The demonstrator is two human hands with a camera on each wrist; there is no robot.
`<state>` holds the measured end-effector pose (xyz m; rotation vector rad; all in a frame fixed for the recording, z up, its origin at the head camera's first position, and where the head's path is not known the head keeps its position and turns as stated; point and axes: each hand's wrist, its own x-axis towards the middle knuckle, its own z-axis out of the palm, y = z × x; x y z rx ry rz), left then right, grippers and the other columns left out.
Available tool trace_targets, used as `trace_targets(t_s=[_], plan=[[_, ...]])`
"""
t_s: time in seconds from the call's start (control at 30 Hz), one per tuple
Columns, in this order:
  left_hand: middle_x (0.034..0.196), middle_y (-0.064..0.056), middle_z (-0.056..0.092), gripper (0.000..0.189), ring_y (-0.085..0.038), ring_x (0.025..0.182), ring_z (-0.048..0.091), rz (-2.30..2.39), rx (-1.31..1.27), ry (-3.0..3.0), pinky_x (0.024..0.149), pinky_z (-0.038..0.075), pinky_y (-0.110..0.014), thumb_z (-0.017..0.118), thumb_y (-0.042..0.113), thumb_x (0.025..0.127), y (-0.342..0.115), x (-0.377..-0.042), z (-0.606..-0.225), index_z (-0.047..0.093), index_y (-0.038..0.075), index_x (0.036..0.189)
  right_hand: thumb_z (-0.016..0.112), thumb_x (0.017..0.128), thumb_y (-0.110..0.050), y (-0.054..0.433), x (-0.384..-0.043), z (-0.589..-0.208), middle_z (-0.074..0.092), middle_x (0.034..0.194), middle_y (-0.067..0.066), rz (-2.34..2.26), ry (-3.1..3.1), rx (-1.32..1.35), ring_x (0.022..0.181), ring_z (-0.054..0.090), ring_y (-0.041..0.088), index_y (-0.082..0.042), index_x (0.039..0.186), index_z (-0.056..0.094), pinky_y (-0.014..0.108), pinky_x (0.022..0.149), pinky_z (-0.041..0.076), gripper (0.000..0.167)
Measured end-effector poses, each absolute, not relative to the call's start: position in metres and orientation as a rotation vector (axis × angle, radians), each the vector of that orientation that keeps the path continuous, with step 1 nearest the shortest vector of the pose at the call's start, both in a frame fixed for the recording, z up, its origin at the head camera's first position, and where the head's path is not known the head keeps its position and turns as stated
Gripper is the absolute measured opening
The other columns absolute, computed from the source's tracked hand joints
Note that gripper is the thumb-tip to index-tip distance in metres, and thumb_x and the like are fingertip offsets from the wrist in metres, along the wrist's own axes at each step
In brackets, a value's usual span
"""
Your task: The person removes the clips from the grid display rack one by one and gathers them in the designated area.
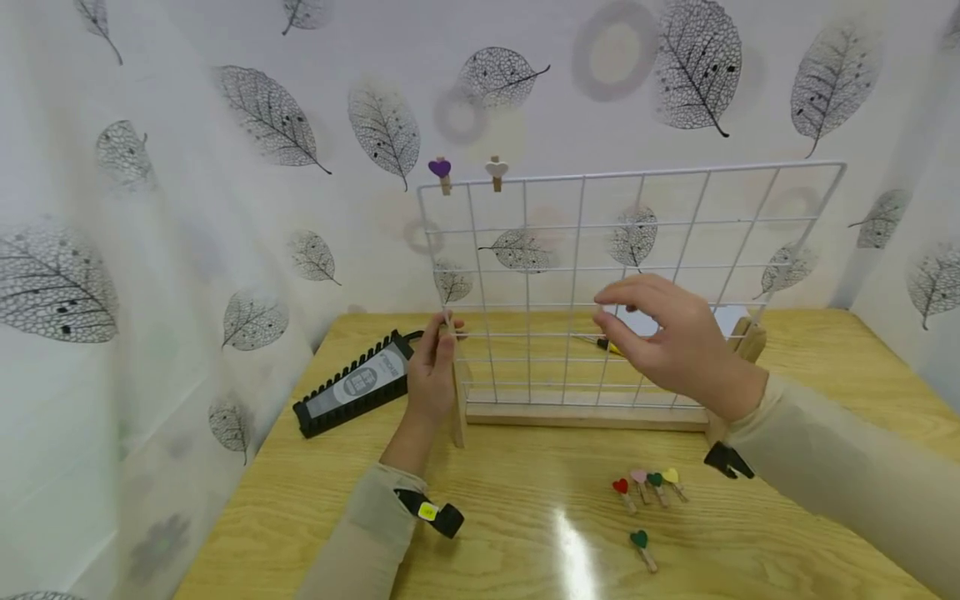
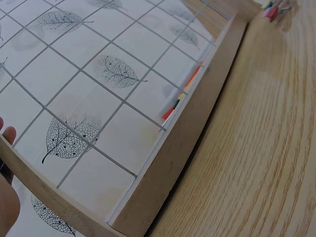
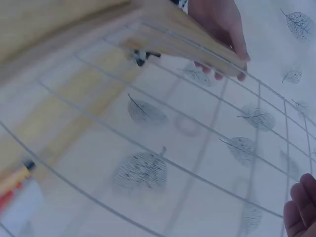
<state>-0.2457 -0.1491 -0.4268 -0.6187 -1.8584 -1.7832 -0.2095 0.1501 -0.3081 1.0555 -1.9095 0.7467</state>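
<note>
A white wire grid point(image 1: 555, 177) stands upright in a wooden base point(image 1: 585, 417). At its left side my left hand point(image 1: 431, 379) grips the wooden post, thumb in front and fingertips behind. My right hand point(image 1: 675, 346) hovers before the grid's right half, thumb and fingers apart and curved, nothing between them. On the grid's top wire, toward the left corner, sit a purple-heart clothespin point(image 1: 441, 172) and a white-heart clothespin point(image 1: 497, 172). Several more heart clothespins lie on the table: red point(image 1: 622, 490), pink point(image 1: 640, 481), yellow point(image 1: 672, 480) and green point(image 1: 642, 547).
A black and grey toothed rack point(image 1: 360, 385) lies left of the stand. Behind the grid are a yellow and black tool point(image 1: 609, 345) and something white point(image 1: 637, 323). Leaf-printed curtains point(image 1: 225, 167) surround the wooden table point(image 1: 525, 508) at the back and sides.
</note>
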Motion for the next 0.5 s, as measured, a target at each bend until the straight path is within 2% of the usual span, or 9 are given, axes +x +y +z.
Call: trace_targets(t_s=[0.1,0.17,0.23,0.37,0.5], plan=[[0.129,-0.003,0.063,0.039,-0.037,0.117,0.061,-1.801,-0.591,-1.891,0.108,0.046,-0.040,0.041,0.010,0.110,-0.149,-0.244,-0.428,0.046,0.000,0.148,0.061,0.102,-0.037,0.140,-0.216,-0.289,0.071,0.102,0.016,0.741,-1.799,1.079,0.093,0.066,0.031,0.002,0.104,0.074,0.016,0.096,0.046,0.041],[0.130,-0.007,0.063,0.040,-0.036,0.118,0.060,-1.805,-0.582,-1.907,0.109,0.046,-0.039,0.041,0.010,0.110,-0.149,-0.244,-0.428,0.046,0.001,0.148,0.062,0.101,-0.033,0.133,-0.220,-0.276,0.070,0.104,0.019,0.731,-1.747,1.102,0.096,0.065,0.035,0.004,0.106,0.073,0.018,0.100,0.044,0.038],[0.130,-0.010,0.062,0.040,-0.038,0.119,0.060,-1.812,-0.600,-1.897,0.109,0.046,-0.038,0.040,0.008,0.110,-0.149,-0.244,-0.428,0.045,0.000,0.148,0.067,0.099,-0.024,0.126,-0.224,-0.264,0.069,0.106,0.020,0.717,-1.708,1.125,0.098,0.063,0.036,0.005,0.108,0.072,0.023,0.099,0.046,0.031],[0.129,-0.003,0.063,0.039,-0.037,0.117,0.061,-1.797,-0.622,-1.873,0.107,0.047,-0.041,0.039,0.006,0.110,-0.150,-0.246,-0.428,0.046,-0.001,0.147,0.074,0.089,-0.006,0.110,-0.231,-0.240,0.068,0.110,0.021,0.662,-1.648,1.177,0.101,0.062,0.038,0.005,0.112,0.070,0.035,0.096,0.049,0.026],[0.127,0.006,0.063,0.038,-0.039,0.116,0.061,-1.785,-0.617,-1.862,0.106,0.047,-0.043,0.040,0.005,0.110,-0.150,-0.247,-0.427,0.047,-0.001,0.147,0.073,0.088,-0.005,0.096,-0.238,-0.215,0.067,0.115,0.021,0.582,-1.653,1.198,0.104,0.062,0.038,0.006,0.119,0.067,0.042,0.094,0.051,0.033]])
